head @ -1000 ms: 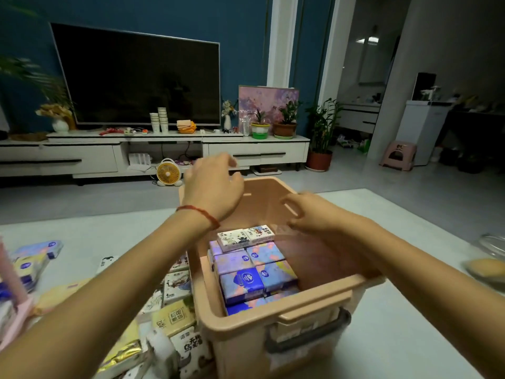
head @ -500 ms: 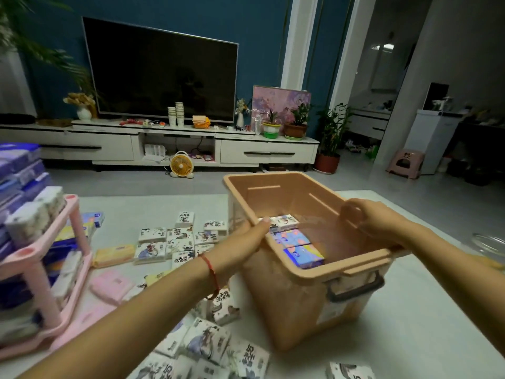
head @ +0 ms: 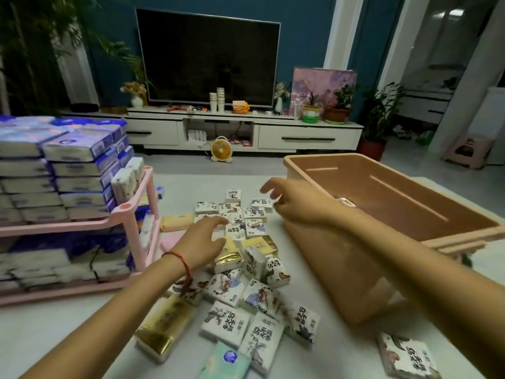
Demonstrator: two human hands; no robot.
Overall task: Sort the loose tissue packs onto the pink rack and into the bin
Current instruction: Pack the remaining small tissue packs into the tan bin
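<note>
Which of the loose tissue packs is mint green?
The mint-green pack at the pile's near edge, with a round blue logo; its neighbours are white ink-drawn packs and a gold pack.

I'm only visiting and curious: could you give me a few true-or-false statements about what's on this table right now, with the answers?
1. The pink plastic rack holds stacks of blue-and-white tissue packs. True.
2. The peach plastic bin stands to the left of the loose white printed packs. False: it stands to their right.
3. A red string bracelet is on the left wrist. True.
4. The right hand grips a pack. False: its fingers are spread and hold nothing.
5. The gold foil pack lies inside the bin. False: it lies on the white table, beside the left forearm.
</note>
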